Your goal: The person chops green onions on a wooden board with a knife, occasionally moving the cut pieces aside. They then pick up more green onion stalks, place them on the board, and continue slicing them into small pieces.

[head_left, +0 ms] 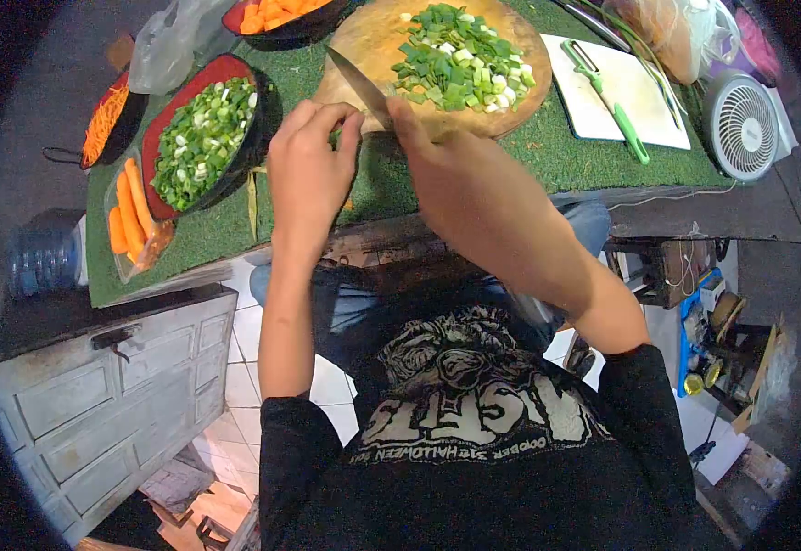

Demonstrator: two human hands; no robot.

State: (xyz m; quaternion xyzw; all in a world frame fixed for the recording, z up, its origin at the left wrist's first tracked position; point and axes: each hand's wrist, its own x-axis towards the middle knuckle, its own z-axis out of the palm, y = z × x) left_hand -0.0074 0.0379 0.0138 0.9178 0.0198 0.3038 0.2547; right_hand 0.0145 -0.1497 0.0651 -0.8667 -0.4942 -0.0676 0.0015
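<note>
My right hand [460,174] is wrapped round the handle of a kitchen knife [356,83], its blade pointing up and left over the round wooden cutting board [364,37]. Just left of it, my left hand [313,165] is closed at the board's near edge, thumb and fingers drawn together. A bit of green shows between those fingertips, too small to name. Chopped spring onion [460,60] lies heaped on the board, beyond my right hand. More cut spring onion [203,142] fills a red-lined dark bowl [157,151] to the left of my hands.
Carrots [132,211] in a plastic bag lie at the left table edge. Shredded carrot [106,124] and carrot chunks [276,14] sit in other containers. On the right are a green-handled peeler [616,106], a white cutting board [662,133] and a small fan [743,127].
</note>
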